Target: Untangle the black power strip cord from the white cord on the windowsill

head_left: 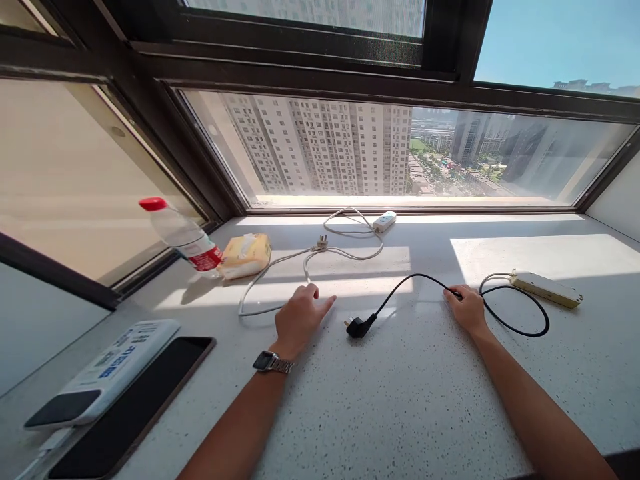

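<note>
Black cord (415, 279) lies on the speckled sill (400, 400), arching from its plug (358, 327) near the middle, under my right hand (467, 309), then looping round to the beige strip (546, 289) at the right. My right hand grasps the cord at the top of that arch, fingers curled over it and pressing it to the stone. My left hand (299, 315) rests loose and flat on the sill, holding nothing, its fingertips pointing at the plug and just short of it. To handle the cord well, I judge I should keep the grip light enough that the loop does not kink, and mind the plug's prongs as they drag on the stone. A white cord (310, 257) with its own plug and switch runs close behind my left hand, near enough to snag. Further left sit a tissue pack (245, 255), a bottle (183, 237), and a power bank (105, 370) on a tablet (145, 400).
</note>
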`<state>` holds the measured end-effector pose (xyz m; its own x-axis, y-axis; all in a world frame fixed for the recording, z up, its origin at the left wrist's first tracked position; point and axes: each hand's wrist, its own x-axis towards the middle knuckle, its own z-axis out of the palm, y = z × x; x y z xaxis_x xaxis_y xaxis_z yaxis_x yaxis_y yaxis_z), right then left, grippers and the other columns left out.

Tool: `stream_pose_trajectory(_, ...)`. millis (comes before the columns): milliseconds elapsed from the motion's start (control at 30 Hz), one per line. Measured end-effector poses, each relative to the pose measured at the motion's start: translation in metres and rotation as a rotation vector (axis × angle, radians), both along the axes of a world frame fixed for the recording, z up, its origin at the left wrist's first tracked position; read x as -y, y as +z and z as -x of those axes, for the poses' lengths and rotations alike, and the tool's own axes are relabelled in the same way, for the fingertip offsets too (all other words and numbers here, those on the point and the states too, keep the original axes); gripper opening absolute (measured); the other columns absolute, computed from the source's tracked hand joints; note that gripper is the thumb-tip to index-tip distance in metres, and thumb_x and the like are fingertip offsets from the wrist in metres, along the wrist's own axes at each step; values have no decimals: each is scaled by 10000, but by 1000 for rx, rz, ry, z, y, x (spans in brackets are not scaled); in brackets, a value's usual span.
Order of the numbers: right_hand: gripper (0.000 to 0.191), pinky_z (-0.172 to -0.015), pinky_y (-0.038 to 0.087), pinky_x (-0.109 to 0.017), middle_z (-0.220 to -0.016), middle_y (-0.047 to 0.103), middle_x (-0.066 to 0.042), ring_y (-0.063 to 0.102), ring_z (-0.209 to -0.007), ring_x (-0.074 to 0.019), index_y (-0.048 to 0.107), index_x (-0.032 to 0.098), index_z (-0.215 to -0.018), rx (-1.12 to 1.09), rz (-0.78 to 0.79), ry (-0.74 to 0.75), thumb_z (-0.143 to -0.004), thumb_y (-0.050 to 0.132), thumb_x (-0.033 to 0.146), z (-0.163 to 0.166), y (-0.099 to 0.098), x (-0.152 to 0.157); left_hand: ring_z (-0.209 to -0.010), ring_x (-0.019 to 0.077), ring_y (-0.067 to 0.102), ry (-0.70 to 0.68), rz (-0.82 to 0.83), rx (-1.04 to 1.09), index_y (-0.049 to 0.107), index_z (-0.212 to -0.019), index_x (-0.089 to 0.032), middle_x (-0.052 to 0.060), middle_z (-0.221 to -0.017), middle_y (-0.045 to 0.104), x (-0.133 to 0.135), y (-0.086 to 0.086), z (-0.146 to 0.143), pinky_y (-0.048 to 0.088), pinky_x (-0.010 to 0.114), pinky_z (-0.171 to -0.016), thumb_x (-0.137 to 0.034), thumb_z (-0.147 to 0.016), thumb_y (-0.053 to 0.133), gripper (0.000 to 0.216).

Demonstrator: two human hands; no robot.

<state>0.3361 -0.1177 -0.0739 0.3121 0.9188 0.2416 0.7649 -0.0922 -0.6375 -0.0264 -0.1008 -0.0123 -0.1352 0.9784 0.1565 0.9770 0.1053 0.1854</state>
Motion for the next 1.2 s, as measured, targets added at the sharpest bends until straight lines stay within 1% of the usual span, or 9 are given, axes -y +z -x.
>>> stream_pose_trajectory(67, 392, -883, 422, -424, -1011, 720, -96, 578, -1023, -297, 753, 203, -909, 3, -9, -2, -832, 496, 488, 0, -1, -1, -830, 239, 626, 88, -94, -51, 560, -1130, -175, 102, -1130, 626, 1, 4, 4, 302, 267, -507, -527, -878, 505, 437)
stream_pose_trajectory(133, 389, -885, 420, -424, -990, 723, -92, 580, -1012, -295, 755, 209, -898, 0, -16, 1, -829, 497, 491, -1, -1, -1, -867, 265, 641, 122, -18, -77, 530, -1254, -177, 125, -1188, 617, 0, 7, 12, 347, 271, -523, -517, -869, 516, 515)
stream_pose_trajectory(267, 386, -886, 416, -425, -984, 725, -90, 580, -1014, -296, 758, 213, -887, -7, -26, 4, -822, 497, 490, 0, -1, -1, -940, 279, 650, 28, 186, -65, 652, -1139, -187, 119, -1066, 695, -3, 5, 29, 413, 279, -599, -379, -906, 448, 364)
stream_pose_trajectory(467, 392, -870, 412, -427, -1003, 722, -86, 582, -1004, -300, 754, 214, -880, -5, -8, -2, -823, 487, 496, 3, 1, -1, -944, 237, 649, -212, 38, 139, 707, -1047, -195, 86, -1037, 729, -12, -13, -1, 436, 277, -688, -311, -916, 398, 356)
stream_pose_trajectory(667, 389, -872, 406, -424, -991, 721, -86, 586, -981, -288, 753, 215, -878, 8, -16, -8, -822, 482, 488, 3, 3, 0, -921, 266, 652, -222, 16, 275, 722, -1004, -170, 120, -984, 737, -58, -28, -35, 451, 317, -749, -283, -913, 417, 339)
stream_pose_trajectory(833, 404, -869, 413, -414, -987, 722, -85, 588, -974, -282, 755, 214, -876, -13, -21, 1, -820, 486, 510, 3, 2, 1, -1054, 261, 642, -175, -8, 363, 657, -1196, -132, 151, -1217, 673, -97, -21, -35, 479, 331, -872, -222, -891, 434, 389)
stream_pose_trajectory(1000, 393, -856, 421, -403, -976, 721, -84, 588, -989, -282, 753, 221, -877, -24, -19, -5, -812, 498, 513, 3, 2, 1, -819, 203, 672, -343, -20, 534, 547, -1341, -163, 154, -1362, 571, -58, -25, -34, 534, 330, -732, -475, -911, 453, 539)
stream_pose_trajectory(1100, 400, -860, 422, -404, -954, 722, -90, 589, -980, -282, 755, 214, -871, -29, -27, -7, -807, 499, 514, 3, 2, 2, -910, 216, 660, -606, 69, 667, 574, -1299, -179, 143, -1311, 595, -12, -35, -33, 537, 324, -748, -606, -902, 411, 605)
stream_pose_trajectory(1200, 408, -866, 422, -403, -949, 722, -92, 589, -968, -278, 755, 208, -858, -25, -39, -4, -804, 494, 517, 2, 1, 1, -1116, 294, 584, -773, 99, 507, 566, -1320, -202, 138, -1284, 608, 21, -40, -31, 479, 420, -942, -608, -763, 650, 694)
